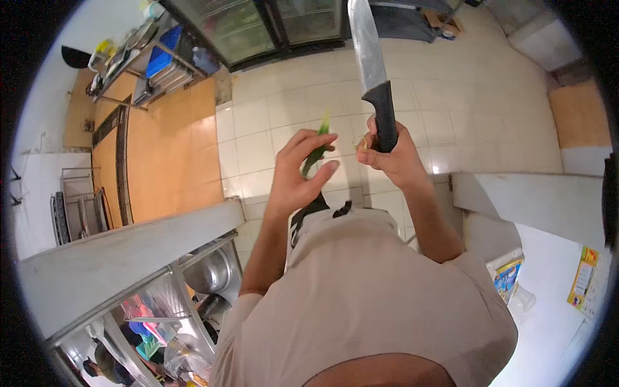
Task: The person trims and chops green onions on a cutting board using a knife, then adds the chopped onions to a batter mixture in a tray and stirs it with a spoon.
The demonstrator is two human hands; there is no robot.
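My right hand (398, 158) is wrapped round the black handle of a large kitchen knife (367, 45), whose broad blade points up and away from me. Between that hand's thumb and fingertips shows a small brownish piece (363, 143), too small to name. To its left, my left hand (300, 171) has its fingers curled over a slim, pointed green piece of vegetable (314, 157). Its pale green tip sticks out above the fingers, and the thumb stands apart from it. The two hands are apart, in front of my body and above the tiled floor.
Below me is a pale tiled floor (277, 138). A glass-door cabinet (248, 29) stands ahead. Racks with a blue crate (164, 51) are at upper left. Counters flank me: the left one (129, 255) has metal bowls (209, 271) beneath, the right one (516, 193) runs beside my arm.
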